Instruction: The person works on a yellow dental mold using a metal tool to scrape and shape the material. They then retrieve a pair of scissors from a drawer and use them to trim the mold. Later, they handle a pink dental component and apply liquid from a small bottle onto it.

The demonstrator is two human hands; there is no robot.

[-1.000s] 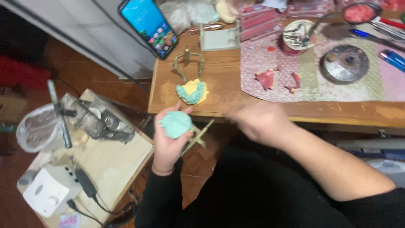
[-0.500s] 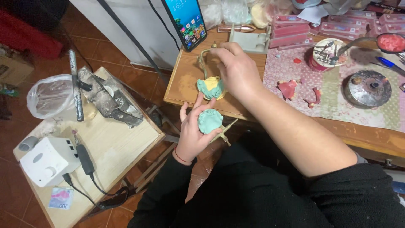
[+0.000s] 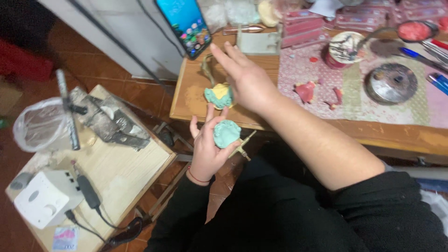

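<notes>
Left hand [image 3: 207,149] cups a teal dental cast [image 3: 226,133] in curled fingers, just below the wooden table [image 3: 196,100] edge. Right hand [image 3: 247,79] hovers open, fingers spread, over a teal-and-yellow cast [image 3: 218,95] on that table; farther right, a round tin [image 3: 344,48] and a dish of red wax [image 3: 414,31].

Views: just one camera, worn on the person's head.
Looks from: up high, above the lap and both arms.
Faces: down and a bit forward, toward the wooden tabletop [image 3: 200,100] edge and the red tile floor [image 3: 140,93].
Tilt: the picture leans, so the tabletop edge runs slanted.
How near: close; the left hand [image 3: 207,147] and right hand [image 3: 249,81] sit in the middle and look big.
Left side: a low side table [image 3: 121,172] shows below.
Shared part: none, as only one view is here.
</notes>
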